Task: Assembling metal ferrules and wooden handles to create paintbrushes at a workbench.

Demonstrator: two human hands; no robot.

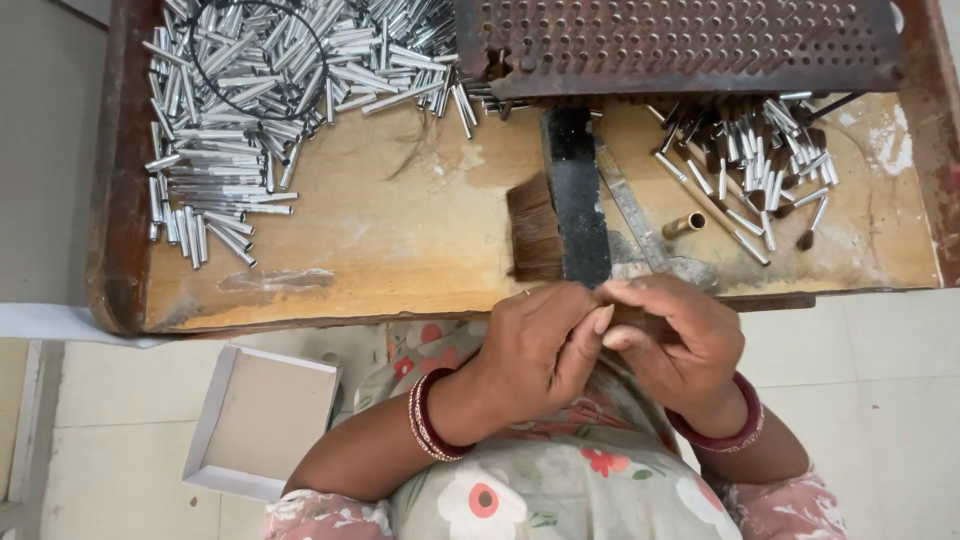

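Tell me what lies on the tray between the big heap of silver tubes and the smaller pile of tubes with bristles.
In the head view, a brown bristle tuft beside a black bar lies between the silver tube heap and the bristled pile; otherwise bare wood.

Soft even daylight, faint shadows, sharp focus

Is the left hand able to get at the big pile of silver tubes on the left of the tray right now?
Probably yes. The left hand is at the tray's near edge, and only bare wood lies between it and the silver tubes.
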